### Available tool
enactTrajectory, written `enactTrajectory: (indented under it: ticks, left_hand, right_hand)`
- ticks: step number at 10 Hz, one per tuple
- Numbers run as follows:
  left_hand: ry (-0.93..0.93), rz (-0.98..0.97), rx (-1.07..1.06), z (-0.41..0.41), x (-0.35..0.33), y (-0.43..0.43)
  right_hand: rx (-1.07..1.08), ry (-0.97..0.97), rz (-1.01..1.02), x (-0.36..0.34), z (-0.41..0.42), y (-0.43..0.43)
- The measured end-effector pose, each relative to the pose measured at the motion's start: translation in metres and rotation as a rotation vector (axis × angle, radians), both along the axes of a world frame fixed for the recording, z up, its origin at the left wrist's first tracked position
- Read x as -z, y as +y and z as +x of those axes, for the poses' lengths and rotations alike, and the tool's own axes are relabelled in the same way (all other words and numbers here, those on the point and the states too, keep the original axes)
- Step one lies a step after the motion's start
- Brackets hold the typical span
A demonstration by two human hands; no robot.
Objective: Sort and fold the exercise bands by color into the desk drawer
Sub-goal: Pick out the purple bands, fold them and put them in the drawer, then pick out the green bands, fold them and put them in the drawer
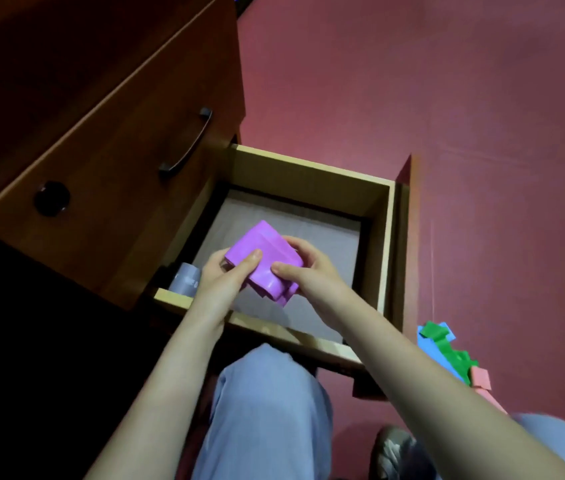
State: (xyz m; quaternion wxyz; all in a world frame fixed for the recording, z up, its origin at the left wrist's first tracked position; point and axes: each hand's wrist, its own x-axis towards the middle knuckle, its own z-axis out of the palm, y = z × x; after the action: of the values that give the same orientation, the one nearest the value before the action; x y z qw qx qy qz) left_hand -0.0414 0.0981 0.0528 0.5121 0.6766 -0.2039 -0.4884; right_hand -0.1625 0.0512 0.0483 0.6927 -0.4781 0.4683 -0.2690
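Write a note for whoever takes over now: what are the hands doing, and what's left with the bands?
Left hand and right hand: both grip the folded purple band over the open drawer.
A pile of green, blue and pink bands lies on the floor to the right.
A grey roll sits in the drawer's near left corner.
Done: purple folded. Left: set it in, then fold the others by color.

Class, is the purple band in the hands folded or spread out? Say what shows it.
Folded. The purple band is a compact, layered packet with creased edges, pinched between the left hand and right hand over the drawer.
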Motion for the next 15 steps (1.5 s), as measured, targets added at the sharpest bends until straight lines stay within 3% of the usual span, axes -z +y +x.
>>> enactTrajectory:
  ticks: [1, 2, 5, 8, 9, 10, 12, 13, 14, 15]
  left_hand:
    - [-0.362, 0.118, 0.076, 0.037, 0.016, -0.025]
    - [-0.604, 0.215, 0.104, 0.063, 0.032, -0.040]
    - [-0.838, 0.388, 0.157, 0.101, 0.088, -0.054]
    - [-0.917, 0.652, 0.294, 0.117, 0.107, -0.051]
    - [-0.897, 0.687, 0.328, 0.121, 0.117, -0.054]
    - [-0.833, 0.642, 0.389, 0.103, 0.089, -0.054]
    - [-1.105, 0.413, 0.555, 0.052, 0.051, -0.059]
    - [-1.118, 0.293, 0.613, 0.020, 0.039, -0.066]
    - [-1.092, 0.100, 0.676, -0.030, 0.025, -0.070]
    - [-0.961, -0.080, 0.748, -0.088, 0.010, -0.072]
  right_hand:
    - [-0.039, 0.033, 0.039, 0.025, 0.036, -0.029]
    - [-0.088, 0.038, 0.049, 0.042, 0.072, -0.048]
    - [-0.341, 0.158, -0.018, 0.098, 0.138, -0.083]
    - [-0.606, 0.457, -0.353, 0.124, 0.155, -0.094]
    - [-0.666, 0.668, -0.562, 0.126, 0.156, -0.091]
    - [-0.679, 0.706, -0.574, 0.122, 0.153, -0.092]
    - [-0.564, 0.618, -0.455, 0.086, 0.104, -0.089]
    - [-0.563, 0.564, -0.469, 0.060, 0.052, -0.089]
    - [-0.538, 0.561, -0.543, 0.025, -0.022, -0.083]
    - [-0.381, 0.543, -0.700, -0.004, -0.099, -0.073]
